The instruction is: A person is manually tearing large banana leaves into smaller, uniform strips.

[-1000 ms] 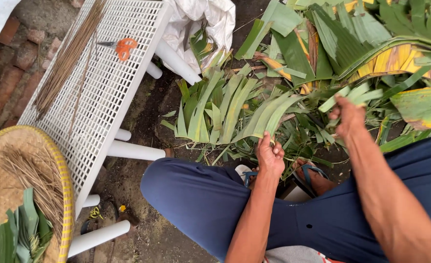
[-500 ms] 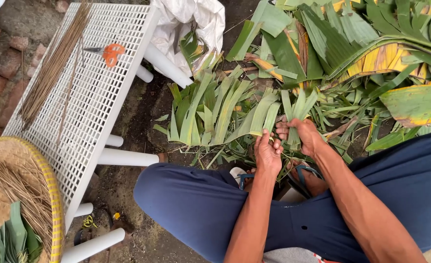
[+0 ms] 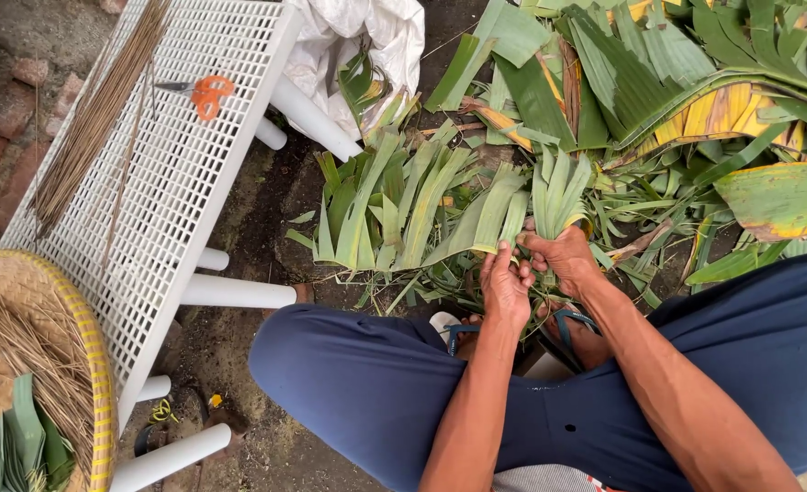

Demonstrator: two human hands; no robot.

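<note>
Hands were brought together: right hand (image 3: 563,257), earlier reaching far right, now clasped a fan of cut green leaf strips (image 3: 556,191); left hand (image 3: 505,290) fingers curled on their base.

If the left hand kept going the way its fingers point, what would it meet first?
The left hand points up and away from the body, its fingers already at the cut leaf strips. Going on, it would likely push into that fanned bundle first; depth is hard to judge from this overhead view.
</note>
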